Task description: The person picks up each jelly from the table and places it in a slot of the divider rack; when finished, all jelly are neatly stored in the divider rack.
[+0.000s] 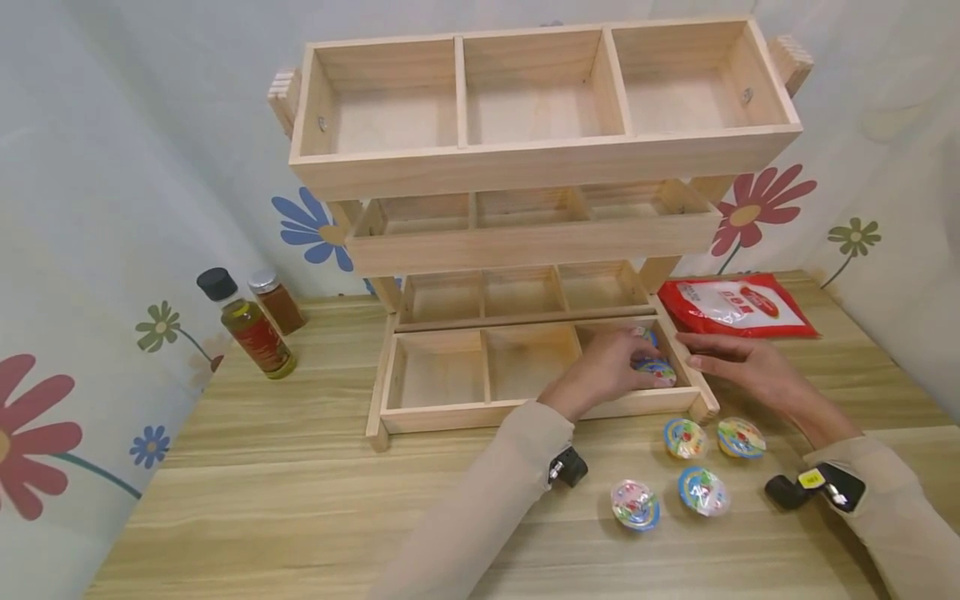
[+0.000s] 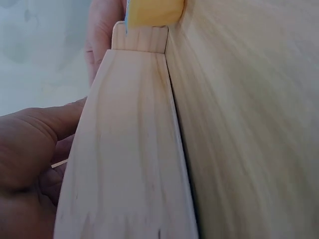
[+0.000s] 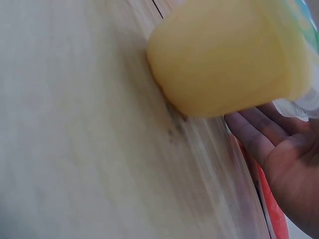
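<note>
My left hand (image 1: 603,373) reaches into the bottom right compartment of the wooden rack (image 1: 442,417). Its thumb and fingers pinch a jelly cup (image 1: 657,372) with a printed film lid; another jelly cup (image 1: 643,336) shows behind it, partly covered by the fingers. In the left wrist view, the rack's front board hides most of that grip. The right hand (image 1: 757,379) is beside the rack's right end, fingers extended towards the side post and holding nothing. Several jelly cups (image 1: 703,492) lie on the table in front. One yellow cup (image 3: 224,59) looms large in the right wrist view.
A red and white packet (image 1: 738,307) lies right of the rack. An oil bottle (image 1: 258,333) and a small silver-lidded jar (image 1: 277,302) stand to the left. The rack's upper trays (image 1: 540,162) overhang the lower compartments. A flowered curtain (image 1: 142,167) hangs behind.
</note>
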{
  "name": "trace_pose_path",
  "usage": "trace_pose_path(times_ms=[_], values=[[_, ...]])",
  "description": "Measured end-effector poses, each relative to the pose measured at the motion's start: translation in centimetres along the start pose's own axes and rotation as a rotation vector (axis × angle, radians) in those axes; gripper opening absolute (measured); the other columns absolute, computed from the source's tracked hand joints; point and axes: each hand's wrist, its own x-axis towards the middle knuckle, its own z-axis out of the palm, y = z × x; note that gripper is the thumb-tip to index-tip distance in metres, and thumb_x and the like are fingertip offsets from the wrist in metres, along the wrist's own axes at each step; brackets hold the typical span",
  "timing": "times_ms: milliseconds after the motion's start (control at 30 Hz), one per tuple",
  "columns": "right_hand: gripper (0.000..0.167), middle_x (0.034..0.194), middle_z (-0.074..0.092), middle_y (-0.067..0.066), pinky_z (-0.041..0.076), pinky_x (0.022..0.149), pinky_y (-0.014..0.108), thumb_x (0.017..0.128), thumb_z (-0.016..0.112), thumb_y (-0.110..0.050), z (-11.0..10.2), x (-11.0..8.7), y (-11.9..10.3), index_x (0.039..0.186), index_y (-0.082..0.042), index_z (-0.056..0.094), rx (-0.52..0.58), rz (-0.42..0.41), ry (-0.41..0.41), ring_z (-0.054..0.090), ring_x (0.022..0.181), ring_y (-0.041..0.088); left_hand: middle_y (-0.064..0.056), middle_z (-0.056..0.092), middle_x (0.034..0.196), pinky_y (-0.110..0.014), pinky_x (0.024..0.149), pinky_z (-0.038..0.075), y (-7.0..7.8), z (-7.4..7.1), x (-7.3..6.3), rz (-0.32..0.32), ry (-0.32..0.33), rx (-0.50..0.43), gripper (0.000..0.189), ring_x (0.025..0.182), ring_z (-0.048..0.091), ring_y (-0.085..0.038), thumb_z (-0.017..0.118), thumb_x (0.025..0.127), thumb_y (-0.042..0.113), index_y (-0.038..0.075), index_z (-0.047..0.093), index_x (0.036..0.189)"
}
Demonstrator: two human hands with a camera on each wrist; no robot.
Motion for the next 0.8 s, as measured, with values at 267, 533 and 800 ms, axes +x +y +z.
trace_pose_path(times_ms=[267,533,800], values=[[0.054,0.15,0.057,0.025,0.039,0.102,0.049,0.106,0.069,-0.027,0.2,0.0,0.1,0.152,-0.004,0.055,-0.01,-0.014,0.004,0.044,0.137,0.042,-0.004,0.075,0.125,-0.012,0.088,0.049,-0.2,-1.8,-1.9,0.042,0.023,-0.07,0.041,0.108,0.069,-0.009,0.085,0.094,0.029,0.006,0.077,0.126],[0.056,0.152,0.054,0.027,0.036,0.104,0.06,0.106,0.068,-0.032,0.1,-0.2,-0.1,0.153,-0.005,0.055,-0.001,-0.014,-0.007,0.041,0.138,0.046,-0.002,0.075,0.127,-0.009,0.081,0.049,1.0,-2.7,-4.6,0.17,-0.064,-0.046,0.036,0.101,0.071,-0.003,0.082,0.097,0.024,0.009,0.077,0.129],[0.059,0.152,0.053,0.027,0.034,0.107,0.067,0.105,0.068,-0.037,0.2,-0.4,-0.4,0.153,-0.005,0.055,0.005,-0.004,-0.01,0.039,0.14,0.047,0.002,0.077,0.123,-0.009,0.086,0.049,1.6,-2.5,-8.3,0.241,-0.211,-0.051,0.036,0.103,0.07,-0.001,0.084,0.095,0.024,0.009,0.077,0.126]])
